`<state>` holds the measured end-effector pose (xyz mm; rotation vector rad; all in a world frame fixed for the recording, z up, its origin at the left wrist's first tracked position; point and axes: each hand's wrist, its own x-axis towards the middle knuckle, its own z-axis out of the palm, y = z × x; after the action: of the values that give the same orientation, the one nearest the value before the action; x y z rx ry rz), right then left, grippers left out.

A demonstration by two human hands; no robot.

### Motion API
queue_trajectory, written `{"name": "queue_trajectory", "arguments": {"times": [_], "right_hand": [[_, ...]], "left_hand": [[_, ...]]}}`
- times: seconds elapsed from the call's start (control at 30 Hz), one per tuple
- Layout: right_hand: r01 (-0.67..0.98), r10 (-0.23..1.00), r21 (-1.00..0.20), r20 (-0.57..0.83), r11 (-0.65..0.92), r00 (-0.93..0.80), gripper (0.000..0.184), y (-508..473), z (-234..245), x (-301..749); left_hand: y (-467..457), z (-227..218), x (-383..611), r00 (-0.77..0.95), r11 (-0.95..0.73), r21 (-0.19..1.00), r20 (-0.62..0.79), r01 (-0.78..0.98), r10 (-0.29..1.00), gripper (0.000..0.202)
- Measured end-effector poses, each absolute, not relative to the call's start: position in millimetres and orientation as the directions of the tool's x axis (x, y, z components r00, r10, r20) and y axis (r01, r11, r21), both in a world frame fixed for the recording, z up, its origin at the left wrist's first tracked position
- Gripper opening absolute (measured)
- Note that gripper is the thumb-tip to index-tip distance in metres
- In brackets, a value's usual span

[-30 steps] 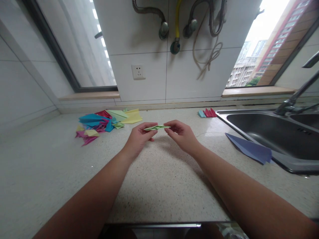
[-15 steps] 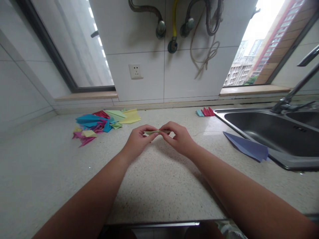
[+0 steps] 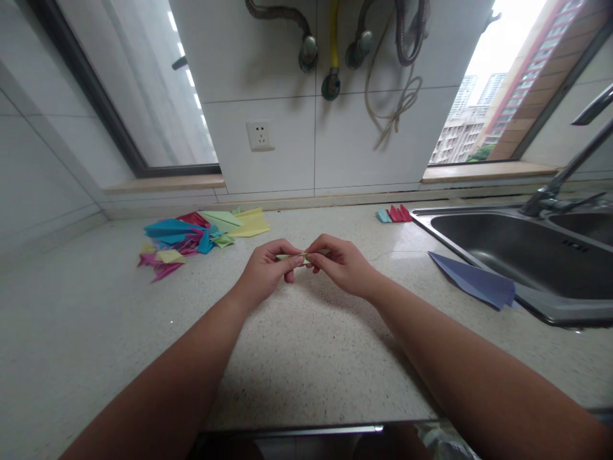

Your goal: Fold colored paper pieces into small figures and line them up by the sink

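Observation:
A small piece of light green folded paper (image 3: 283,257) is held over the middle of the counter. My left hand (image 3: 269,266) pinches it from the left between thumb and fingers. From the right, my right hand (image 3: 341,263) grips the same paper, its thumb close to the left one. Most of the paper is hidden behind my fingers, so its full shape does not show. Both forearms reach in from the bottom corners across the speckled counter (image 3: 306,358).
A pile of colourful folded papers (image 3: 179,233) lies at the back left. Small red and light blue folded pieces (image 3: 398,214) sit beside the sink (image 3: 502,249). A purple paper plane (image 3: 472,280) rests against the sink's rim. Hoses and a socket (image 3: 260,136) are on the wall.
My thumbs and fingers have shifted on the green paper, the fingertips now showing below the thumbs, and less of the paper is visible. Both hands stay in nearly the same place.

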<state>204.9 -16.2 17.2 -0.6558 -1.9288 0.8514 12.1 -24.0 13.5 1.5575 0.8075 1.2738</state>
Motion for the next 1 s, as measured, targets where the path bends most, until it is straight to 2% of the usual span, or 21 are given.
{"name": "queue_trajectory", "arguments": {"times": [0.33, 0.67, 1.0], "right_hand": [[0.106, 0.717, -0.785, 0.492, 0.611, -0.494, 0.010, -15.2, 21.7, 209.9], [0.105, 0.745, -0.811, 0.467, 0.576, -0.476, 0.011, -14.6, 21.8, 210.0], [0.000, 0.742, -0.854, 0.453, 0.521, -0.494, 0.012, -16.5, 24.0, 209.0]], "left_hand": [[-27.6, 17.0, 13.0, 0.259, -0.326, 0.943, 0.333, -0.069, 0.907, 0.017], [-26.7, 20.8, 9.1, 0.238, -0.331, 0.933, 0.292, 0.143, 0.926, 0.027], [-31.4, 21.3, 12.9, 0.242, -0.376, 0.925, 0.354, 0.054, 0.904, 0.022]]}}
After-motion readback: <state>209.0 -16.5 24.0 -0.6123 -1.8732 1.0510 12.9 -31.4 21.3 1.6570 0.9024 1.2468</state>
